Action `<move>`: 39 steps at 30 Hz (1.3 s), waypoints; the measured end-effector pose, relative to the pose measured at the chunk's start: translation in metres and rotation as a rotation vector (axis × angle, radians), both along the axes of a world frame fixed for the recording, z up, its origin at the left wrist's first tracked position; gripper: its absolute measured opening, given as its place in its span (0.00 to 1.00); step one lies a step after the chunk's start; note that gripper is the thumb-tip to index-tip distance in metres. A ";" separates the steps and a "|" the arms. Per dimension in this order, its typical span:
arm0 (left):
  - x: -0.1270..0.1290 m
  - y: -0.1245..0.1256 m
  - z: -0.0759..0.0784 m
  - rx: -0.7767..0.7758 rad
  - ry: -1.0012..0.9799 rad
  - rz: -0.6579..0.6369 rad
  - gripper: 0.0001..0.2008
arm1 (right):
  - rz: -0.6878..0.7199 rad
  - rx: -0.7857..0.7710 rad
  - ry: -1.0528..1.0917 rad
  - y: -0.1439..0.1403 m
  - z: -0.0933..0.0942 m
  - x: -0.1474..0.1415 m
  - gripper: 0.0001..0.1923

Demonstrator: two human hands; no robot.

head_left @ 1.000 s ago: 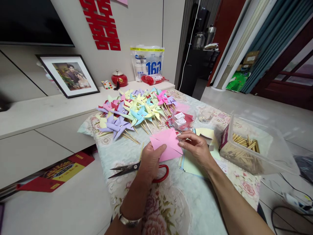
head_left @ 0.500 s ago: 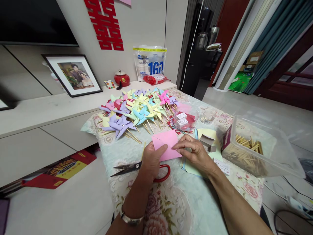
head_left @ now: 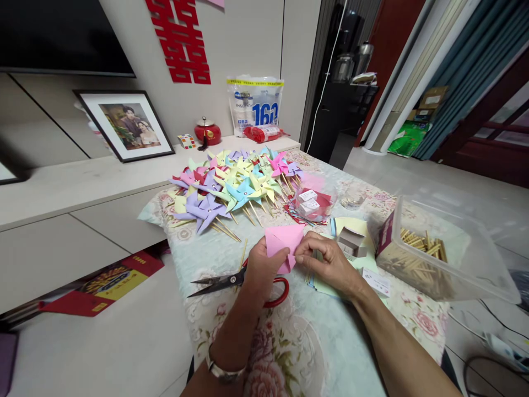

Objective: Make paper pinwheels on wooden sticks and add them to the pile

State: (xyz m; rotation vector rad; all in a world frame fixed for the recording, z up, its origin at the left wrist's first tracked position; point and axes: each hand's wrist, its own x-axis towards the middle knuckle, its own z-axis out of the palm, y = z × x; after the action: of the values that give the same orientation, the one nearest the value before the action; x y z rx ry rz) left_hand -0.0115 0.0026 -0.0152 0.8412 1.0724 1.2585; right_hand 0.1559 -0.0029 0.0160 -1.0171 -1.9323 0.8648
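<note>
We pinch a pink paper (head_left: 284, 240) between both hands above the table (head_left: 330, 342): our left hand (head_left: 264, 270) grips its lower edge with thumb on top, and our right hand (head_left: 326, 260) nips its right corner with the fingertips. Scissors (head_left: 231, 281) lie just under the left hand. Paper sheets (head_left: 330, 286) sit beneath the right hand. Farther off lie pinwheels (head_left: 231, 190), and to the right a clear tub of sticks (head_left: 430, 251)

1 scissors (head_left: 231, 281), 1 pink sheet (head_left: 284, 240), 2 hands.
</note>
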 end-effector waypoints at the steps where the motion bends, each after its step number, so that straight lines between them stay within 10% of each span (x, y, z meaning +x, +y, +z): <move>1: 0.001 0.000 0.001 -0.004 -0.001 0.000 0.17 | -0.013 -0.013 -0.002 0.000 0.000 -0.001 0.06; 39: 0.002 -0.003 0.003 0.000 0.135 0.001 0.15 | -0.200 -0.133 -0.044 0.004 -0.010 -0.005 0.05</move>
State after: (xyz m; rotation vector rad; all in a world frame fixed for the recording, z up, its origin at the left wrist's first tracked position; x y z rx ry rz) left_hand -0.0092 -0.0001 -0.0121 0.9365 1.1798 1.2159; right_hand 0.1510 0.0015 0.0059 -1.2933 -1.7908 0.8715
